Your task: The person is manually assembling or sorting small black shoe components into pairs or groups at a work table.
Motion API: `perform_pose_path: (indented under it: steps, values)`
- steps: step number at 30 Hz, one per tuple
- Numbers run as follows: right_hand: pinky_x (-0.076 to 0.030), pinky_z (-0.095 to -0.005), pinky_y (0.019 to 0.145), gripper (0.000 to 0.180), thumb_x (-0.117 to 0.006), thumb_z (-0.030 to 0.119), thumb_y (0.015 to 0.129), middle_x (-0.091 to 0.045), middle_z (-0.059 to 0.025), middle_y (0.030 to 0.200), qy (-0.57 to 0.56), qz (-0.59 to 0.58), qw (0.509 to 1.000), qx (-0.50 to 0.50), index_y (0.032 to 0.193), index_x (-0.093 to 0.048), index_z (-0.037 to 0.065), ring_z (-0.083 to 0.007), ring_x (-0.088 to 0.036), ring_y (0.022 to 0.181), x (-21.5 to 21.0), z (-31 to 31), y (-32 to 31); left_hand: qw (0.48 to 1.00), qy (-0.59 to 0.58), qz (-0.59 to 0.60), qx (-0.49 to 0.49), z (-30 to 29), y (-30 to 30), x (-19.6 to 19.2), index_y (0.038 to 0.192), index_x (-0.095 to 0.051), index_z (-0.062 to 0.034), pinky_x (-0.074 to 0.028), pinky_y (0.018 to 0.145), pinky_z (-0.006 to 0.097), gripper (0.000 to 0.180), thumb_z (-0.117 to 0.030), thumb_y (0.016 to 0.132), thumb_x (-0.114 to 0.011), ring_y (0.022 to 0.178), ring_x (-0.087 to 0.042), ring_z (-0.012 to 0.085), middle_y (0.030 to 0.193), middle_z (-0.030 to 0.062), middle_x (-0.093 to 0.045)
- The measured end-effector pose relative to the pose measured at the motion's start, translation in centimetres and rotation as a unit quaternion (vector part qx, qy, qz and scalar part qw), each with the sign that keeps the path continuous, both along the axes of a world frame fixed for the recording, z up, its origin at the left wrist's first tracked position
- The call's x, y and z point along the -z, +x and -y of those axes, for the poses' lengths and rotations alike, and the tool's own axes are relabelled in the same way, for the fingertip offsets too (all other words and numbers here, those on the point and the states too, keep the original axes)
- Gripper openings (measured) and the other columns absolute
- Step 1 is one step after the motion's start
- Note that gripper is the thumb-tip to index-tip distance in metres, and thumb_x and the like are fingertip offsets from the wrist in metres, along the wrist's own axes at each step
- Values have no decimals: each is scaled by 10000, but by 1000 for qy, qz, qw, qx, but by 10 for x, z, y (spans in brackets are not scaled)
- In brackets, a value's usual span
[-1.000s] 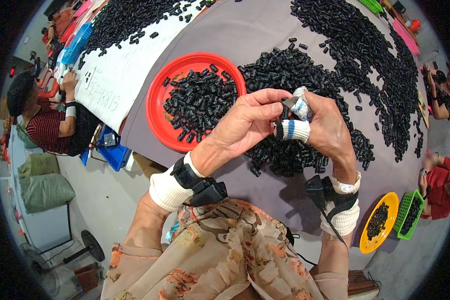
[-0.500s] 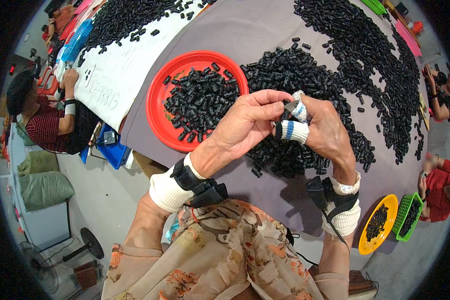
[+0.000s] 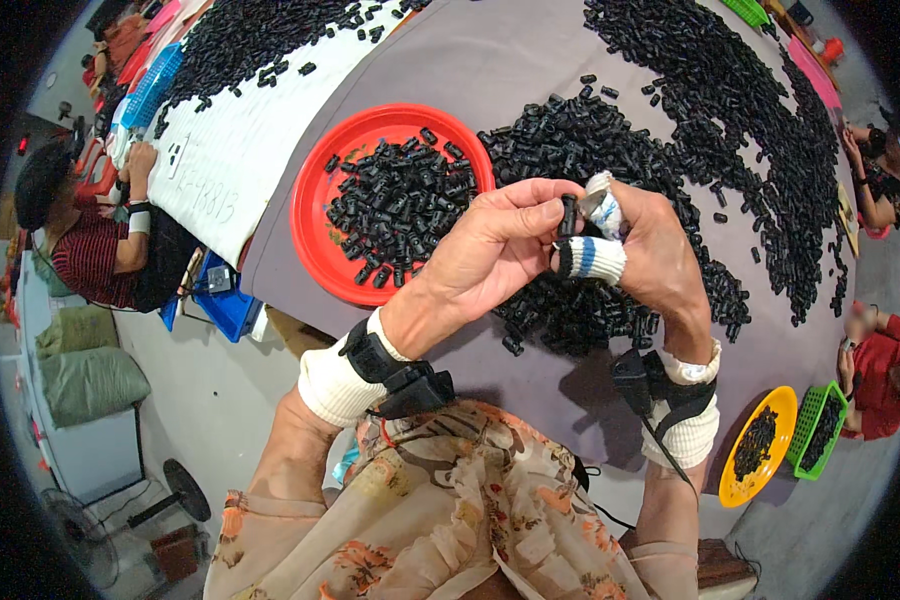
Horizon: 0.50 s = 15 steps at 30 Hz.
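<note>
My left hand pinches a small black cylindrical plastic part upright between thumb and fingertips. Close against it on the right is my right hand, its fingers curled, with white blue-striped cloth sleeves on thumb and finger. What the right fingers hold, if anything, is hidden. Beneath both hands spreads a heap of similar black parts on the grey table cover. Just left of the heap stands a round red tray with many such parts in it.
More black parts cover the table's right side. At the lower right are a yellow tray and a green basket with black parts. A co-worker sits at a white-covered table on the left; others are at the right edge.
The black part in my left fingers has turned upright and shows more clearly. My right hand has shifted slightly right, and a greyish tip between the hands no longer shows.
</note>
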State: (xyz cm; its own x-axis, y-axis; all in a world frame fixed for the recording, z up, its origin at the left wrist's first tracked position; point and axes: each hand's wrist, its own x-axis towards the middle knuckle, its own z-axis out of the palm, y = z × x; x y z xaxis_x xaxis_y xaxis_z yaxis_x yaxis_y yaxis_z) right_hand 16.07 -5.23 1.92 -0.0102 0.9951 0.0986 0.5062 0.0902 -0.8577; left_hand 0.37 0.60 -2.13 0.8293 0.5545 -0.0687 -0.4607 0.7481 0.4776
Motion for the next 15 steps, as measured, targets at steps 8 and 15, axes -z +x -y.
perform_pose_path:
  steps: [8, 15]
  values:
    - [-381, -296, 504, 343, -750, 263, 594, -507, -51, 569, -17, 35, 999, -18, 696, -531, 19, -148, -470, 513, -6, -3, -1, 1000, -7, 13, 5, 1, -2, 1, 1064, -531, -6, -481, 731, 284, 219, -112, 873, -516, 826, -577, 134, 943, 67, -596]
    - [-390, -299, 504, 335, -739, 257, 597, -514, -70, 569, -24, 29, 999, -25, 695, -533, 12, -162, -472, 501, -8, -3, -4, 1000, 3, -13, -10, 1, -3, 1, 1064, -528, 5, -484, 735, 284, 224, -105, 869, -521, 832, -574, 131, 947, 67, -592]
